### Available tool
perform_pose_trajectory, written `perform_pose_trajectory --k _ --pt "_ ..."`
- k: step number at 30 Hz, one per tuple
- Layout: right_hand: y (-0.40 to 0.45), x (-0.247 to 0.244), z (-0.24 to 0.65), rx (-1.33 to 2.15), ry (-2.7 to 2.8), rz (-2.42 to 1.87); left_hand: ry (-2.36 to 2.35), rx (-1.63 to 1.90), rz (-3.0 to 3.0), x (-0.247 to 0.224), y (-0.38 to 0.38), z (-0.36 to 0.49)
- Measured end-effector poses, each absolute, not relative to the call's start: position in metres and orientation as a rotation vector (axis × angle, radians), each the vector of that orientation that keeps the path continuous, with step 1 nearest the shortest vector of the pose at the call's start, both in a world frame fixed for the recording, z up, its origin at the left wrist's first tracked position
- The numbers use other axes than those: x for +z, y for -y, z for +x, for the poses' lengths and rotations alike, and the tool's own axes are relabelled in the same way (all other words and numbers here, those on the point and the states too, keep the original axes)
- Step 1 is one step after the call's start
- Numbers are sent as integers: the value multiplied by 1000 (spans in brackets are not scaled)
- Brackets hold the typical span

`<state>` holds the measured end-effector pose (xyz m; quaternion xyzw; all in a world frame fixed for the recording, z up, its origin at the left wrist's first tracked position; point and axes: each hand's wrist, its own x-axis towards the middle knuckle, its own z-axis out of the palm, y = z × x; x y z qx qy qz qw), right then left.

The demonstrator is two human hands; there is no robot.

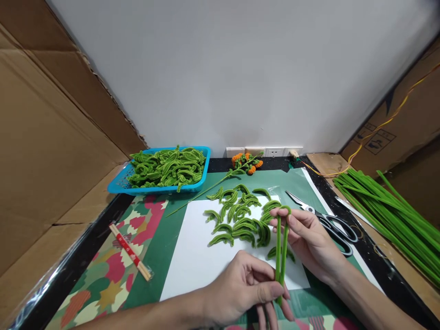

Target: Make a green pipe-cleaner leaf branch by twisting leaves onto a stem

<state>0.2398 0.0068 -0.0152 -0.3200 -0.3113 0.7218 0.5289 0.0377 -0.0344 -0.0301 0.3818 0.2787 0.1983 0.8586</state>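
A green pipe cleaner [278,247], bent double into a long narrow loop, stands nearly upright between my hands. My left hand [250,288] pinches its lower end between thumb and fingers. At the rounded top, my right hand [305,233] grips the bend with thumb and fingertips. Behind them, many short curved green pipe-cleaner pieces [244,224] lie scattered on a sheet of white paper [192,247]. A few of those pieces are partly hidden by my right hand.
A blue basket [206,172] heaped with green pieces stands back left. An orange-flowered stem [252,169] lies behind the paper. Scissors [330,224] rest at right, near long green pipe cleaners [388,215]. Wrapped chopsticks [130,252] lie left. Cardboard [62,114] and a wall [240,73] enclose the table.
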Motion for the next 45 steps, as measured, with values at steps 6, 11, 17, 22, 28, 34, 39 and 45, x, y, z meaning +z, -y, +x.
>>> perform_pose_trajectory --k 6,11,17,22,28,34,39,45 --pt "-10 -12 240 1645 794 -852 -543 395 744 -24 31 38" --pt "-8 -10 240 1618 844 -858 -550 398 725 -23 32 38" --pt "-8 -10 240 1626 913 -843 -561 459 773 -26 34 39" --pt "-9 -8 241 1632 1011 -808 -586 453 796 -30 34 38" --pt "-10 -8 246 1606 1096 -784 -611 448 772 -29 35 38" --pt "-10 -10 246 1597 1110 -795 -615 440 771 -25 34 38" --pt "-9 -6 246 1695 1032 -789 -609 455 774 -25 35 39" --pt "-10 -6 245 1717 955 -823 -611 445 786 -23 35 39"
